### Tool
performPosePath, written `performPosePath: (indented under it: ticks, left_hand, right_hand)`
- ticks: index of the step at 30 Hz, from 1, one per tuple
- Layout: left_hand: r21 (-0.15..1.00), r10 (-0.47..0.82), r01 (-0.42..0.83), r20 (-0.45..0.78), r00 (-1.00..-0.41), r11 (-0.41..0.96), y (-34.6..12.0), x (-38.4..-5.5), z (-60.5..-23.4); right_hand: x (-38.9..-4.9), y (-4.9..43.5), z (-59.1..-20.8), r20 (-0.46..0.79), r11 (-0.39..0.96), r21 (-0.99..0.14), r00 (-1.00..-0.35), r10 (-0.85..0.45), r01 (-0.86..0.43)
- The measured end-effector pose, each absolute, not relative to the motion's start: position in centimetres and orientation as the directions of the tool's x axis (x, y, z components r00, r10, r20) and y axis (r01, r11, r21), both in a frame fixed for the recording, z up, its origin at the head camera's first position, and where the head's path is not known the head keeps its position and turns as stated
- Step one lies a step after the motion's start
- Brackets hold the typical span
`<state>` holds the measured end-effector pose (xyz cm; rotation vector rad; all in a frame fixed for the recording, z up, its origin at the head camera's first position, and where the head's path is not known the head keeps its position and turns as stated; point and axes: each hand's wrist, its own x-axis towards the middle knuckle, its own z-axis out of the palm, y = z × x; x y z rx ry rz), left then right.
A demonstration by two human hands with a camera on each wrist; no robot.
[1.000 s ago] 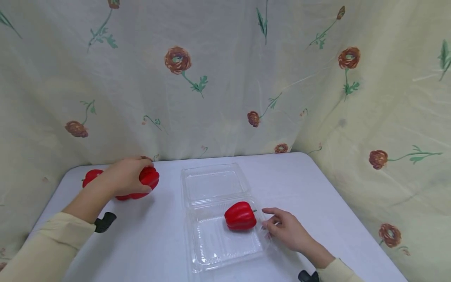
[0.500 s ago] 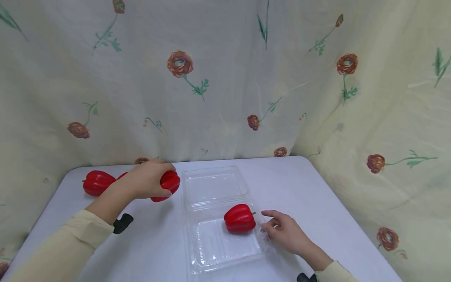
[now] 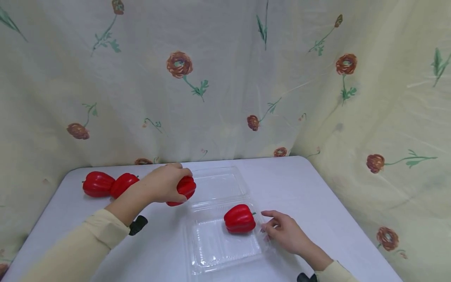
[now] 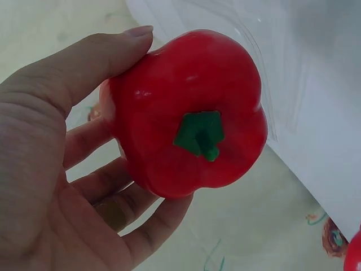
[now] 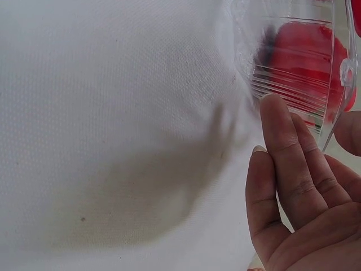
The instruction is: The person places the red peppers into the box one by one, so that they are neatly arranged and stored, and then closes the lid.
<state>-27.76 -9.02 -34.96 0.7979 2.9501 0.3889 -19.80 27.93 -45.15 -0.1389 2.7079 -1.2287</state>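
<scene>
My left hand (image 3: 163, 184) grips a red bell pepper (image 4: 192, 113) between thumb and fingers, its green stem facing the left wrist camera. In the head view this pepper is partly hidden by the hand and overlaps the left edge of the clear plastic clamshell container (image 3: 211, 256). The container lies open on the table, its lid (image 3: 215, 184) laid back. Another red bell pepper (image 3: 239, 218) rests on its side in the right part of the base. With thumb and fingertips on either side, my right hand (image 3: 287, 233) holds the container's right rim.
Two more red bell peppers, one at the far left (image 3: 98, 184) and one beside it (image 3: 124, 185), lie on the white table (image 3: 282, 180). A flower-patterned curtain (image 3: 218, 78) hangs behind the table and along its sides.
My left hand has carried its pepper rightward, from beside the other loose peppers to the container's left edge, uncovering the second loose pepper. The right hand has stayed at the rim.
</scene>
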Motion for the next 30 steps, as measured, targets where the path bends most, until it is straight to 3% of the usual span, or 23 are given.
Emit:
performPosePath:
  ticks: [15, 30]
  left_hand:
    - [0.368, 0.551, 0.489, -0.081, -0.831, 0.791, -5.7, -26.9, -36.2]
    - [0.414, 0.666, 0.578, -0.097, -0.740, 0.703, -2.6, -25.3, -36.9]
  right_hand:
    - [-19.6, 28.0, -45.0, -0.097, 0.654, -0.755, -0.981, -0.166, -0.036]
    - [-19.6, 27.9, -45.0, -0.115, 0.663, -0.749, -0.984, -0.138, -0.006]
